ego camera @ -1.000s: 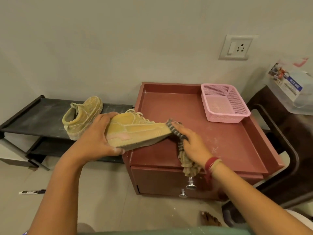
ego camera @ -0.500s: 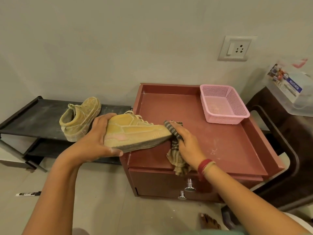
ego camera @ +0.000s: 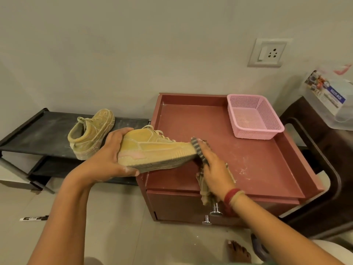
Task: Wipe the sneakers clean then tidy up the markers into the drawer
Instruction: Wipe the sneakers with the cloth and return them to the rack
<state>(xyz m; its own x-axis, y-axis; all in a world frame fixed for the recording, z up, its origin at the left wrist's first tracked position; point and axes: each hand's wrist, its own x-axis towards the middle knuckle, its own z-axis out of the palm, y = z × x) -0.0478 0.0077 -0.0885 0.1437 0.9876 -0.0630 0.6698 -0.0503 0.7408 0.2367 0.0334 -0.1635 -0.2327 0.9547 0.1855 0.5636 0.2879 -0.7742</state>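
Note:
My left hand [ego camera: 112, 159] grips the heel of a dusty tan sneaker [ego camera: 154, 152], holding it on its side above the front left corner of the red cabinet [ego camera: 248, 165]. My right hand [ego camera: 214, 169] holds a striped cloth [ego camera: 198, 152] pressed against the sneaker's toe; the cloth's loose end hangs over the cabinet front. A second tan sneaker [ego camera: 89, 132] stands on the black shoe rack [ego camera: 38, 134]. One marker [ego camera: 34, 218] lies on the floor at the left. The cabinet's drawer, with metal knobs [ego camera: 215, 210], is closed.
An empty pink basket [ego camera: 254, 117] sits at the cabinet top's back right corner. A dark chair [ego camera: 324, 169] with a clear plastic box [ego camera: 330, 98] stands to the right. A wall socket [ego camera: 269, 52] is above. A bare foot [ego camera: 238, 251] shows on the floor below.
My right hand with the cloth has shifted slightly along the sneaker's toe, wiping it. My left hand keeps its hold on the heel.

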